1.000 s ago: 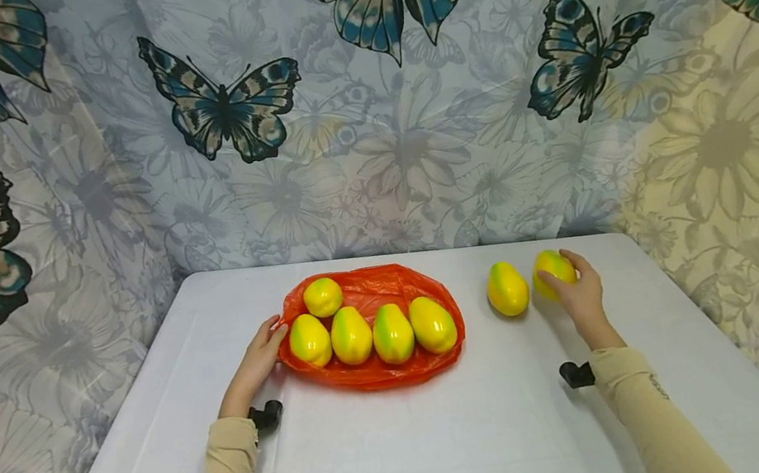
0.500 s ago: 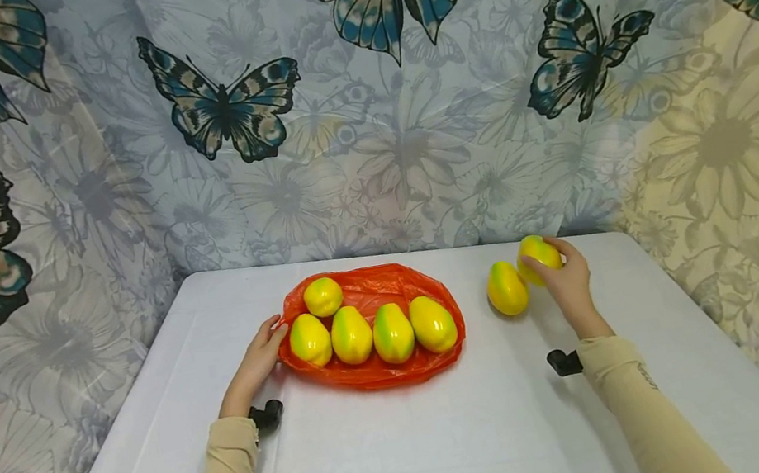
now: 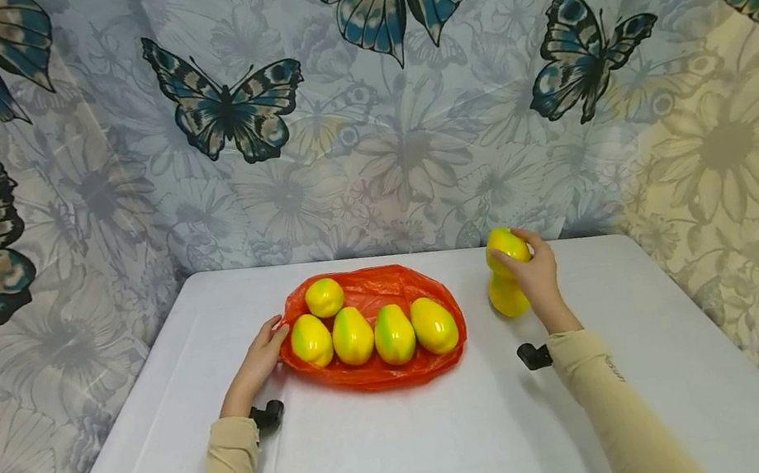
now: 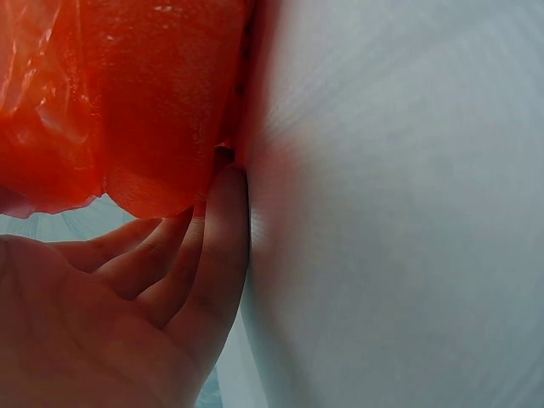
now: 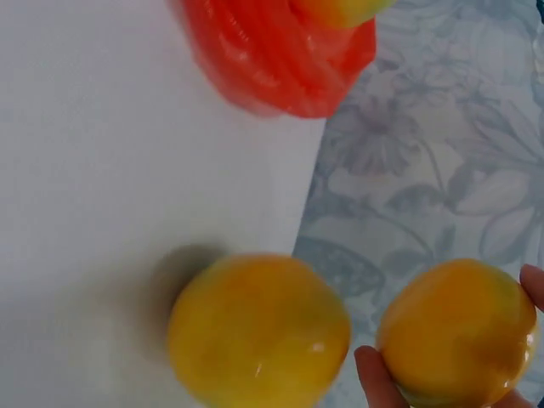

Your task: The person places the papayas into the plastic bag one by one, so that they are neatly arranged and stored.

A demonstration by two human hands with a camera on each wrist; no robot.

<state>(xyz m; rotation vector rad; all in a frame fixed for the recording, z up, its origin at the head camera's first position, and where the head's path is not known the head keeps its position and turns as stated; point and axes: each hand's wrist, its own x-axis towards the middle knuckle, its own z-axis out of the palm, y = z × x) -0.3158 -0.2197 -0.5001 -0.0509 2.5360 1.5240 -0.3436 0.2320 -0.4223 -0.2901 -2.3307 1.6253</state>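
In the head view my right hand [image 3: 535,277] holds a glossy yellow-green oval fruit [image 3: 506,247] between thumb and fingers, raised off the table. A second fruit [image 3: 507,296] stands on the table, partly hidden behind the held one and my hand. The right wrist view shows the held fruit [image 5: 459,331] beside the standing fruit [image 5: 259,331], a gap between them. My left hand [image 3: 258,367] rests at the left side of a red plastic bag [image 3: 388,376] spread wide. Nearly straight fingers [image 4: 223,246] touch the bag's underside in the left wrist view; its thumb is not clear there.
Several similar fruits, one of them [image 3: 393,334] near the middle, sit in the bag, mostly in a front row. A white cloth covers the table [image 3: 416,456]. Butterfly-patterned fabric [image 3: 413,164] hangs right behind the table's back edge and at the sides.
My right hand has lifted its fruit and carried it left, to above and behind the standing fruit. My left hand and the bag have stayed in place.
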